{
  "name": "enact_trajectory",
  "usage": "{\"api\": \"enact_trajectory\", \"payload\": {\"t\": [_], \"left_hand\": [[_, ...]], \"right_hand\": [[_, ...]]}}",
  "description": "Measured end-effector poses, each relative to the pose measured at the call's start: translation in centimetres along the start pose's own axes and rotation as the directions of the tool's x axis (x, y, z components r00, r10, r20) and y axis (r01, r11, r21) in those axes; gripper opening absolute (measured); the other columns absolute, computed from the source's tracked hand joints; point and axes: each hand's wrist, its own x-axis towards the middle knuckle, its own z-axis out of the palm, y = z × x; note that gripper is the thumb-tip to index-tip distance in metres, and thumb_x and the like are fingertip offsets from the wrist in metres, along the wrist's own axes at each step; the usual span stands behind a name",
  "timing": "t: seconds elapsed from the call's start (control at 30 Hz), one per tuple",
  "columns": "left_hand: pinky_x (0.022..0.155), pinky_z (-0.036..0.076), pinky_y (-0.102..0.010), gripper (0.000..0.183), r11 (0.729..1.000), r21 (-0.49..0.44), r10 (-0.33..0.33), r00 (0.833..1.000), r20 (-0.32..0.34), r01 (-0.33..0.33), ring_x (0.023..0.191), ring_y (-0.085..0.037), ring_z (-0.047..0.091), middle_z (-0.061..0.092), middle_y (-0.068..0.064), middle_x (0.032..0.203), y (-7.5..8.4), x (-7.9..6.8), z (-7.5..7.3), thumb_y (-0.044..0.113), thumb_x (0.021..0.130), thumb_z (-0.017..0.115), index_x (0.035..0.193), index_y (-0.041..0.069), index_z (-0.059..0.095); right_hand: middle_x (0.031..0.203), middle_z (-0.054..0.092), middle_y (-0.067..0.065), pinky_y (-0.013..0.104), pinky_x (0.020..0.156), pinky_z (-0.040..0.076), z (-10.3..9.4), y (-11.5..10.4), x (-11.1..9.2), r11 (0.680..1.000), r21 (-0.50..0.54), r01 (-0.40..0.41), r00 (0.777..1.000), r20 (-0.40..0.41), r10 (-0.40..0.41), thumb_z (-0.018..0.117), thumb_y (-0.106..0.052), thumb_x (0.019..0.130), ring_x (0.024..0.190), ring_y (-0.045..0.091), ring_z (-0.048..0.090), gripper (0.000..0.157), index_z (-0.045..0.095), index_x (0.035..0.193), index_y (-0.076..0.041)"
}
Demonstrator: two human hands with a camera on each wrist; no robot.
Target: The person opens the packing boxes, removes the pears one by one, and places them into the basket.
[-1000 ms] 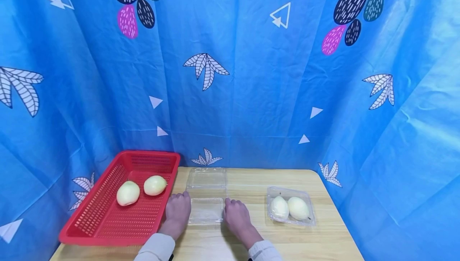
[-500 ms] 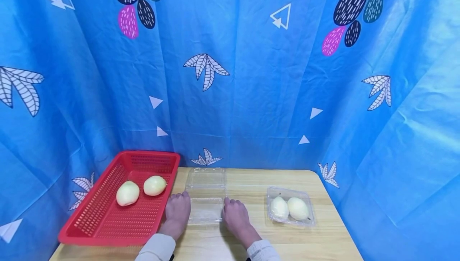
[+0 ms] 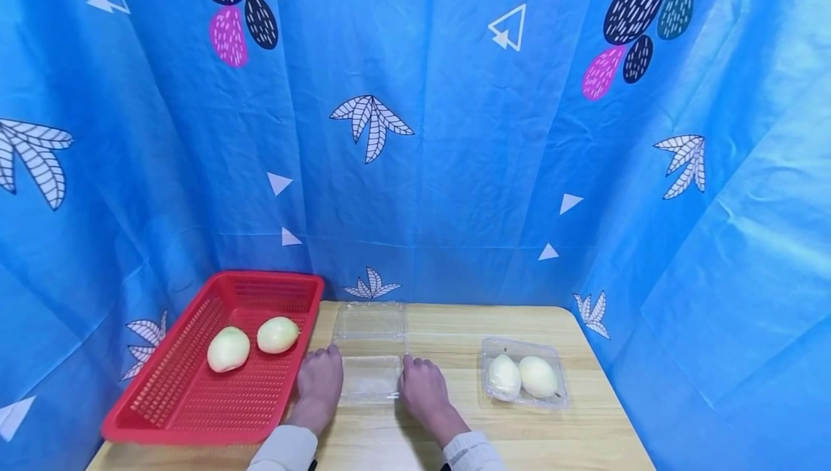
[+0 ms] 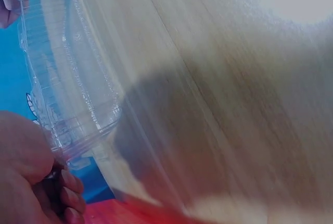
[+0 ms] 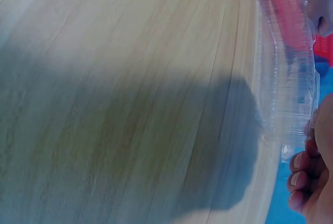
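A clear plastic clamshell container (image 3: 371, 377) lies unfolded on the table between both hands, its lid (image 3: 371, 319) laid back toward the curtain. The left hand (image 3: 321, 381) pinches the left side of its near half, fingers curled under the thumb. On the opposite side, the right hand (image 3: 423, 390) pinches the edge between thumb and bent fingers. In the left wrist view the container's ribbed wall (image 4: 78, 67) reaches the left hand (image 4: 31, 172). The right wrist view has the same wall (image 5: 283, 67) ending at the right hand (image 5: 312, 166). Nothing lies inside the container.
A red perforated basket (image 3: 221, 413) at left holds two pale, round, onion-like pieces (image 3: 229, 349). At right a lidded clear container (image 3: 523, 345) holds two similar pale pieces (image 3: 538, 376). A blue patterned curtain (image 3: 454, 190) surrounds the wooden table (image 3: 519, 442).
Both hands keep their hold on the container's sides and stay nearly still. The head view has shifted very slightly.
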Motion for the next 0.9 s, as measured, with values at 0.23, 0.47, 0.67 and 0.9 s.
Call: {"api": "enact_trajectory", "payload": {"t": [0.23,0.47,0.67,0.9], "left_hand": [[0.058,0.055,-0.043,0.009,0.999,-0.034,-0.026,0.999,-0.026,0.025,0.065,-0.033,0.063,0.064,-0.019,0.071,0.05,-0.10,-0.15,-0.002,0.092,0.055,0.084,-0.002,0.059],[0.057,0.056,-0.044,0.010,0.997,-0.055,-0.050,0.998,-0.046,0.047,0.064,-0.034,0.063,0.063,-0.019,0.071,0.15,-0.07,-0.32,-0.002,0.091,0.052,0.084,-0.003,0.059],[0.059,0.058,-0.043,0.006,0.998,-0.024,-0.052,0.998,0.032,0.053,0.069,-0.033,0.065,0.064,-0.020,0.075,0.01,-0.03,-0.56,-0.001,0.093,0.057,0.090,-0.005,0.060],[0.061,0.060,-0.043,0.007,0.996,-0.049,-0.072,0.995,0.076,0.076,0.071,-0.034,0.066,0.064,-0.021,0.079,-0.10,-0.03,-0.47,-0.002,0.096,0.055,0.096,-0.007,0.060]], "right_hand": [[0.065,0.056,0.001,0.025,0.057,0.049,0.22,-0.09,0.22,1.000,-0.015,-0.002,1.000,0.012,0.003,0.067,-0.019,0.096,0.058,0.014,0.050,0.012,0.062,0.091,-0.009],[0.065,0.057,0.001,0.025,0.057,0.050,0.41,-0.16,0.30,1.000,-0.020,-0.001,1.000,0.001,0.001,0.067,-0.019,0.096,0.058,0.014,0.050,0.013,0.062,0.090,-0.009],[0.066,0.057,0.002,0.026,0.058,0.051,0.44,-0.22,0.39,1.000,-0.017,-0.003,1.000,0.004,0.003,0.066,-0.019,0.096,0.058,0.015,0.051,0.013,0.060,0.089,-0.010],[0.067,0.058,0.003,0.027,0.059,0.051,0.41,-0.33,0.50,1.000,0.007,-0.013,1.000,0.018,0.013,0.063,-0.018,0.096,0.059,0.016,0.052,0.013,0.058,0.088,-0.010]]}}
